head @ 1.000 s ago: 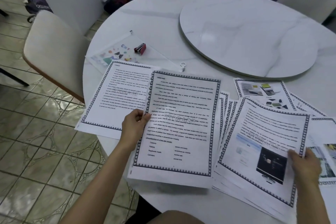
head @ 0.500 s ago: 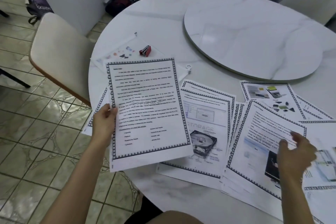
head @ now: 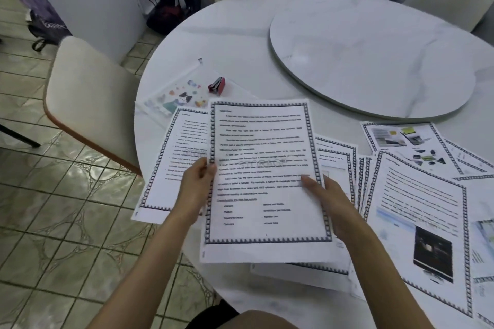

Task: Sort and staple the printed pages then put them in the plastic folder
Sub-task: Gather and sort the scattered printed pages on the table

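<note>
Right hand (head: pixel 328 203), earlier over the right-side stack, now joins the left hand (head: pixel 197 184) on the text page (head: pixel 263 168); each pinches a side margin, holding the sheet above the near edge of the table (head: pixel 240 43). Judged light, limp and easily creased, it is best supported at both margins, as here. Other printed pages (head: pixel 417 208) fan along the near edge, with stapler (head: pixel 217 85) and plastic folder (head: pixel 171 99) toward the left edge.

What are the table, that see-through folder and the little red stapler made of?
The table: looks like marble or a marble-look slab, white with grey veins, glossy. The folder: thin clear plastic; the table shows through around its printed pictures. The stapler: red shell, likely plastic, with a dark part; too small to be sure.
</note>
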The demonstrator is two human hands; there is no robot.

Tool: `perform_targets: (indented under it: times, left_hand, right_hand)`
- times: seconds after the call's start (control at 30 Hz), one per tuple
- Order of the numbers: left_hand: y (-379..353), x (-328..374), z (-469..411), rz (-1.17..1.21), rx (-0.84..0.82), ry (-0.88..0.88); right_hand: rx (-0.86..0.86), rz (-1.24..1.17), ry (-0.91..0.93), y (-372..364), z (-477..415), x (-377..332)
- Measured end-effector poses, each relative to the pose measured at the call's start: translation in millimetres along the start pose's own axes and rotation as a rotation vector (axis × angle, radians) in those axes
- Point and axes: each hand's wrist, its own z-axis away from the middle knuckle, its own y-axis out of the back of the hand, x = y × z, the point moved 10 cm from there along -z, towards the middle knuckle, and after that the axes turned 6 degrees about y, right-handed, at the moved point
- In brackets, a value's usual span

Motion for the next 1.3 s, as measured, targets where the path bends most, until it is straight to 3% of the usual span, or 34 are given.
perform_targets:
  times: [0.1, 0.2, 0.33, 0.47, 0.57, 0.7, 1.2, 1.3]
  left_hand:
    - [-0.9, 3.4, -9.1, -0.060, -0.017, -0.019]
    - [9.9, 11.0, -21.1, 0.005, -0.011, -0.029]
    - [48.6, 17.8, -39.1, -0.042, 0.118, -0.088]
    - [85.8, 18.5, -47.9, -0.258, 0.250, -0.157]
    - [106.9, 16.2, -50.3, -0.456, 0.356, -0.174]
    - [127.3, -7.0, -63.7, -0.652, 0.393, -0.062]
    - [118.5, -5.1, -67.6, -0.548, 0.359, 0.101]
    - [106.9, 2.3, -65.8, -0.551, 0.325, 0.057]
  right_hand:
    - [0.094, 0.082, 0.052, 7.2, -0.9, -2.4]
    - [0.319, 0.041, 0.116, 37.1, 1.2, -13.5]
    - [0.630, -0.080, 0.199, 94.0, 14.3, -23.5]
    - [0.772, -0.196, 0.266, 130.1, 28.3, -20.9]
    - [0.834, -0.252, 0.293, 143.2, 37.8, -17.5]
    - [0.877, -0.260, 0.303, 148.3, 44.2, -11.3]
    - [0.864, -0.190, 0.249, 141.5, 42.1, -6.3]
    - [0.841, -0.162, 0.250, 137.2, 39.4, -7.5]
